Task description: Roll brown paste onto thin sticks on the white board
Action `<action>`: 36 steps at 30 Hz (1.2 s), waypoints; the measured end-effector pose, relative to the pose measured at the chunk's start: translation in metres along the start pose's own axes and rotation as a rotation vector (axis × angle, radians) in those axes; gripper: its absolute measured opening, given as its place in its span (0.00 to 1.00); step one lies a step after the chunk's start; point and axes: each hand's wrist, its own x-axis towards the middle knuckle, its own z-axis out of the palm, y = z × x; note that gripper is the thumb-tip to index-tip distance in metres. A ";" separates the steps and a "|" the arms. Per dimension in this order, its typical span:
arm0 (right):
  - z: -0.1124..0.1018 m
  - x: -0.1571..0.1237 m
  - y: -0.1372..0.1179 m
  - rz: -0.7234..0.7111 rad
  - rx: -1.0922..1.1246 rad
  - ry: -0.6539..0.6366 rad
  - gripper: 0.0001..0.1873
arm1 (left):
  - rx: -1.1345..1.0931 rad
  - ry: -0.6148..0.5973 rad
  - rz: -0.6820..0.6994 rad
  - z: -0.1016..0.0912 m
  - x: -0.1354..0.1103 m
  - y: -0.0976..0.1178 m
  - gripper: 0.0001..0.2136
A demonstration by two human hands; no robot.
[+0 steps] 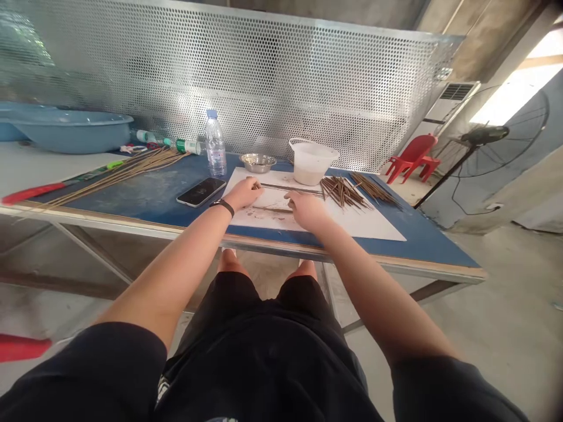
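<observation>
left hand [243, 194] fingertips on thin stick [288, 188]; right hand [307, 211] curled beside second stick [271, 209]; neither grip clear

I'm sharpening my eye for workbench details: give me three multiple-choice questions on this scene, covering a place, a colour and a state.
1. Where is the black smartphone? A on the blue tabletop, left of the white sheet; B on the white sheet; C on the floor.
2. What colour is the clear plastic water bottle's cap? A red; B green; C blue.
3. The white plastic tub is: A lidded; B open-topped; C upside down.

1 A, it lies beside the sheet's left edge. 2 C, the cap shows blue. 3 B, its rim stands uncovered.
</observation>
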 end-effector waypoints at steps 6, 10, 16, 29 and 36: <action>0.017 0.008 -0.049 -0.085 0.042 -0.065 0.41 | -0.041 0.007 -0.006 0.000 -0.003 0.001 0.04; 0.017 -0.011 -0.059 -0.101 0.066 -0.208 0.56 | -0.050 0.023 -0.010 0.001 -0.002 0.000 0.06; 0.009 -0.044 -0.068 -0.108 0.104 -0.257 0.62 | -0.043 0.028 -0.030 0.004 0.003 -0.001 0.07; 0.007 0.009 -0.059 0.003 0.107 -0.366 0.68 | -0.055 0.023 -0.048 0.002 0.004 -0.007 0.07; -0.002 -0.051 -0.065 -0.061 0.095 -0.331 0.67 | -0.018 0.040 -0.032 0.003 0.003 -0.001 0.06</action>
